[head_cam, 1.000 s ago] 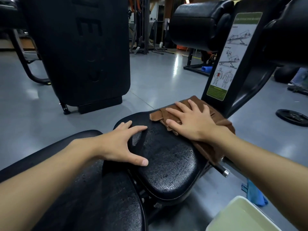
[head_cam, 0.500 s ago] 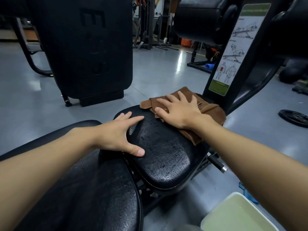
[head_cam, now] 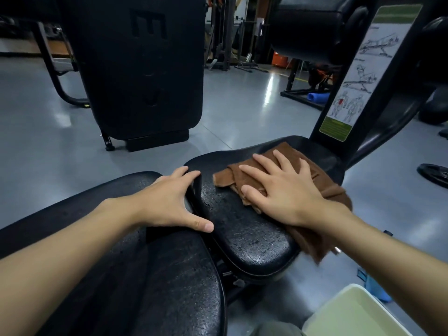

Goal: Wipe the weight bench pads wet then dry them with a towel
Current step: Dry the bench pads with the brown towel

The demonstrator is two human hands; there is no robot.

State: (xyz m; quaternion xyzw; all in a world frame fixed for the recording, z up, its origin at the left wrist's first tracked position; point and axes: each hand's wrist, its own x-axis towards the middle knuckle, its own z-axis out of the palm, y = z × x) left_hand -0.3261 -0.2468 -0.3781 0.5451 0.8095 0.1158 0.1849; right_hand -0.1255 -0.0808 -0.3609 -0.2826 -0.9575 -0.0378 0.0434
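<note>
A black seat pad (head_cam: 244,236) of the weight bench lies in the middle, its surface glistening. The long back pad (head_cam: 155,282) runs toward me at lower left. My right hand (head_cam: 281,190) lies flat, fingers spread, pressing a brown towel (head_cam: 224,177) onto the seat pad's far right part; the towel's tail hangs over the pad's right edge. My left hand (head_cam: 169,202) rests open across the gap between the two pads, thumb on the seat pad's near-left edge.
A pale tub (head_cam: 356,314) stands on the floor at lower right, a blue cloth (head_cam: 374,287) beside it. A black upright with an exercise chart (head_cam: 358,76) rises behind the seat. A large black machine pad (head_cam: 145,69) stands at left, a weight plate (head_cam: 434,174) at right.
My right hand has slid the brown towel across the seat pad's far end, ending a little nearer me and to the right. The left hand has stayed braced at the gap.
</note>
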